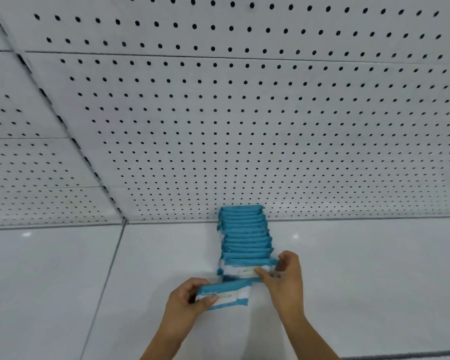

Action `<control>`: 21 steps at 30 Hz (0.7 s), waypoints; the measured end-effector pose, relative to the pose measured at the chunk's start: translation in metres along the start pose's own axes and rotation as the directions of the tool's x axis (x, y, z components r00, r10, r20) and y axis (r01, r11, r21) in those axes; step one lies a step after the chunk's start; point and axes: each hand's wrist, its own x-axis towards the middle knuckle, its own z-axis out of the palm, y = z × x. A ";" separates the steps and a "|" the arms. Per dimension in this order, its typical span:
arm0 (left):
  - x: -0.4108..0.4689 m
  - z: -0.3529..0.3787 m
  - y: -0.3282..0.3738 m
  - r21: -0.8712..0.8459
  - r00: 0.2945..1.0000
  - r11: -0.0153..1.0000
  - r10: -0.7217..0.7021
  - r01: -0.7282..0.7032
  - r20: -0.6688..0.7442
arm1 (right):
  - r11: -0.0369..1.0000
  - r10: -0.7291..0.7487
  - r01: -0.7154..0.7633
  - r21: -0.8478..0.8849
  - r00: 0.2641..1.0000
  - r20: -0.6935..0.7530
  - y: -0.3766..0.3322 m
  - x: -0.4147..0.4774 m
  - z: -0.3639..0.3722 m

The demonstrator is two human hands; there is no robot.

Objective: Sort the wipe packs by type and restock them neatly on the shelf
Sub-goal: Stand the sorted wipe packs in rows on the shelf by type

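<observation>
A row of several blue-and-white wipe packs [244,232] stands on edge on the white shelf [361,276], running from the pegboard back wall toward me. My right hand [283,276] grips the right end of the front pack in the row [242,268], thumb on its face. My left hand [190,300] holds a separate blue-and-white wipe pack [226,294] by its left end, just in front of the row and a little to the left, apart from it.
A white perforated pegboard [244,113] forms the back wall. A seam [107,276] divides the shelf surface left of the packs, and a dark slotted upright [63,126] runs diagonally at the left.
</observation>
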 end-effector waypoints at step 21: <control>0.049 0.058 -0.010 0.369 0.983 0.923 0.155 -0.106 -0.103 | 0.999 0.034 -0.033 -0.009 0.933 0.357 0.013 0.002 -0.004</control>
